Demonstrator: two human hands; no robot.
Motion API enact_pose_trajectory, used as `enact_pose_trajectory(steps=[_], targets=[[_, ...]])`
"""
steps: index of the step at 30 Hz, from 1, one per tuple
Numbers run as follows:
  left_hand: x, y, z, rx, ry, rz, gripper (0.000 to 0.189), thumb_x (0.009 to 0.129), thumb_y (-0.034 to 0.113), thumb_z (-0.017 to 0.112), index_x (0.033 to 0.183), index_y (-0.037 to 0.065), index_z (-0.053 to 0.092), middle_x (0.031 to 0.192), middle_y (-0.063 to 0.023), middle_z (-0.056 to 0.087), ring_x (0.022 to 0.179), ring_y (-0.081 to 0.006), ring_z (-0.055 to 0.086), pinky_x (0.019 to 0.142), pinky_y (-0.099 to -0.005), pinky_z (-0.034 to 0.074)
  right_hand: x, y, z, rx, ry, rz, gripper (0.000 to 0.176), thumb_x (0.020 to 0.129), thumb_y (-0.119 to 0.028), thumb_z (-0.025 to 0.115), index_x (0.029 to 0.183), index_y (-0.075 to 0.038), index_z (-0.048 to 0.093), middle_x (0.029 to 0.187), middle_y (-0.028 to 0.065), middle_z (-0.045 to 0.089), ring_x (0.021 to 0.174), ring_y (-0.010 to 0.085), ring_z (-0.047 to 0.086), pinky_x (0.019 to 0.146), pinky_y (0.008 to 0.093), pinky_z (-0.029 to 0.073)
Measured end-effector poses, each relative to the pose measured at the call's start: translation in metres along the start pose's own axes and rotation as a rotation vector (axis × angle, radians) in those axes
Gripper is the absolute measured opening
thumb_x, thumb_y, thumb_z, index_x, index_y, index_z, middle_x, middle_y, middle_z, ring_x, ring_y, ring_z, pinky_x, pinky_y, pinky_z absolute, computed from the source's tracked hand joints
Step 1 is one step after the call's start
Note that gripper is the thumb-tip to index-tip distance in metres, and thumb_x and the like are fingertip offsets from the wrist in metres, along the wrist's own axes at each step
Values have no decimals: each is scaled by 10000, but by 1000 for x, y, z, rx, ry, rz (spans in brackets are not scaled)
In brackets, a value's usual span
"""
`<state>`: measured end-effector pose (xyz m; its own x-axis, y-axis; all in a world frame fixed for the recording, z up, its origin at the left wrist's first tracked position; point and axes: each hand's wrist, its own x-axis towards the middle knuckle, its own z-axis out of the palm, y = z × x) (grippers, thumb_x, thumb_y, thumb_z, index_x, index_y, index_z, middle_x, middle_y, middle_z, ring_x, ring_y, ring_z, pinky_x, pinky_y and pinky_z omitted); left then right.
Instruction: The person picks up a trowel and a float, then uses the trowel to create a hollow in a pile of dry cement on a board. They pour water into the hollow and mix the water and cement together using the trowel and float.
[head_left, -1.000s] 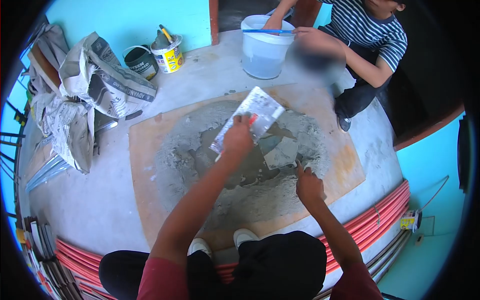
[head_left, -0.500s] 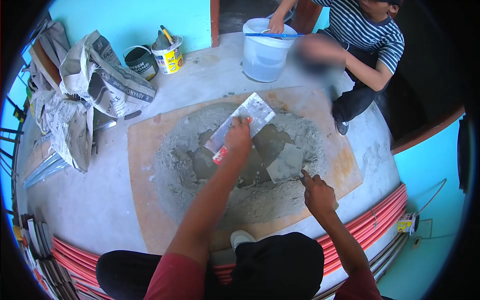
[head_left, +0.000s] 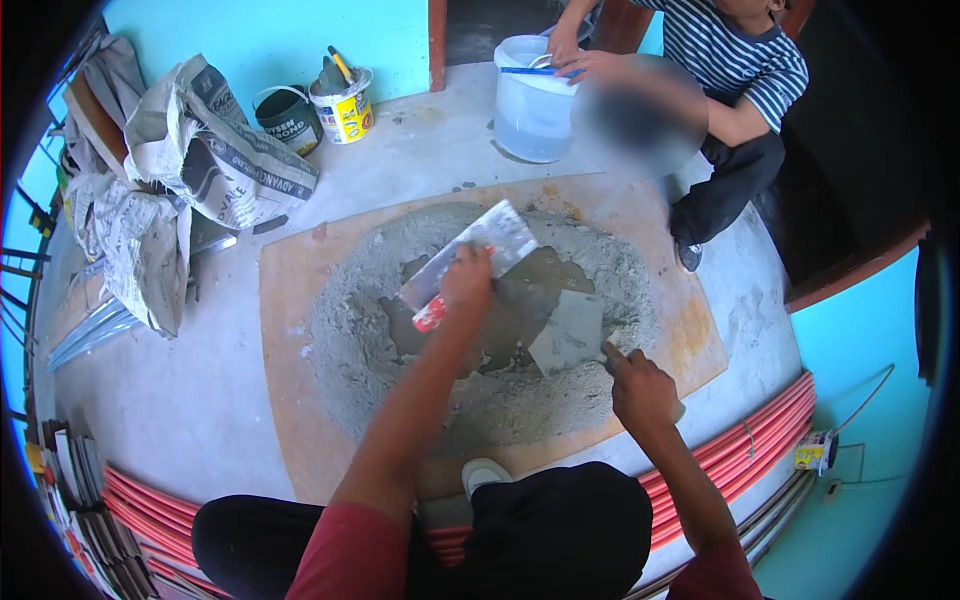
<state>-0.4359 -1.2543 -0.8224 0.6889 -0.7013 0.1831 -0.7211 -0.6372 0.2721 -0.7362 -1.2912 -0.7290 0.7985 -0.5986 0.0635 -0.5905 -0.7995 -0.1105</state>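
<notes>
My left hand (head_left: 467,280) is closed around the red handle of a plastering trowel (head_left: 512,232), whose long steel blade hangs over the heap. My right hand (head_left: 643,392) grips the handle of a pointing trowel (head_left: 570,333); its broad, cement-smeared blade lies at the right side of the wet middle. Below both tools, a ring of grey cement mix (head_left: 350,310) surrounds a pool of murky water (head_left: 495,345). The ring sits on a brown board (head_left: 290,420) on the floor. The blades hide part of the pool.
A person in a striped shirt (head_left: 735,65) crouches at the back right, hands at a water bucket (head_left: 530,120) with a blue stick across it. Cement bags (head_left: 235,165), a dark pail (head_left: 285,122) and a paint bucket (head_left: 345,115) stand back left. Red pipes (head_left: 735,455) lie near my feet.
My left hand and the plastering trowel have shifted slightly left and down. The pointing trowel's blade has dropped a little lower. The co-worker's second hand has come to the bucket's rim.
</notes>
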Motion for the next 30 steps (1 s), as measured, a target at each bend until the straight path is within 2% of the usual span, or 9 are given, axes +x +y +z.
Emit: enact_pose_trajectory(steps=[2,3,7,10,14,18,21,25,30], targets=[[0,-20,5,-73,-44,-83,415,743,38,607,1135,67,475,1192,-193,466,828,-363,641,658,-426,548,-6,9,-5,121,-6,49,438,742,-98,590,1174,-96,524,863,170,575,774,322,620,662,419,507],[-5,-23,4,-97,89,-124,385,723,61,646,1083,42,509,1088,-185,547,794,-342,651,629,-406,543,-10,17,-3,178,-12,75,412,738,-107,595,1142,-66,527,840,185,582,762,336,619,652,424,501],[1,-61,2,-729,-232,-346,211,776,127,652,952,36,579,736,-51,626,663,-197,645,553,-301,507,-23,18,33,597,-60,165,321,730,-157,634,981,14,527,726,220,595,707,388,613,603,427,477],[-5,-77,-4,-1552,-716,-671,171,816,132,582,961,43,601,808,-86,648,649,-243,642,595,-364,532,-36,-13,54,761,-106,183,344,730,-216,684,935,15,535,682,210,595,698,376,627,588,404,478],[-29,-68,-17,-1925,-828,-606,272,889,159,468,1068,-14,577,916,-132,653,714,-229,647,661,-362,544,-40,-43,75,704,-277,151,413,732,-279,687,986,17,550,731,231,607,759,402,622,650,429,488],[-48,-70,-22,-1810,-720,-573,292,893,159,425,1058,-29,576,940,-133,650,798,-225,651,771,-383,533,-28,-56,89,606,-291,78,452,749,-320,666,1025,22,558,784,258,610,792,436,607,711,458,488],[-52,-91,-2,-2076,-884,-428,288,902,175,420,1035,-19,587,935,-133,651,798,-224,654,766,-376,539,0,-46,108,611,-216,43,419,765,-294,648,1001,39,551,798,268,607,775,430,613,694,454,494],[-57,-69,-62,-1540,-825,-513,224,828,180,588,966,8,622,864,-106,653,720,-206,648,693,-355,546,26,-30,110,836,-224,209,333,782,-233,622,910,61,531,766,259,600,701,386,629,611,429,504],[-46,-74,-97,-1158,-375,-348,548,663,72,769,1150,-45,545,836,-92,647,751,-167,637,722,-327,533,2,-27,85,883,-240,351,299,759,-214,629,809,53,505,710,227,578,608,334,609,536,402,488]])
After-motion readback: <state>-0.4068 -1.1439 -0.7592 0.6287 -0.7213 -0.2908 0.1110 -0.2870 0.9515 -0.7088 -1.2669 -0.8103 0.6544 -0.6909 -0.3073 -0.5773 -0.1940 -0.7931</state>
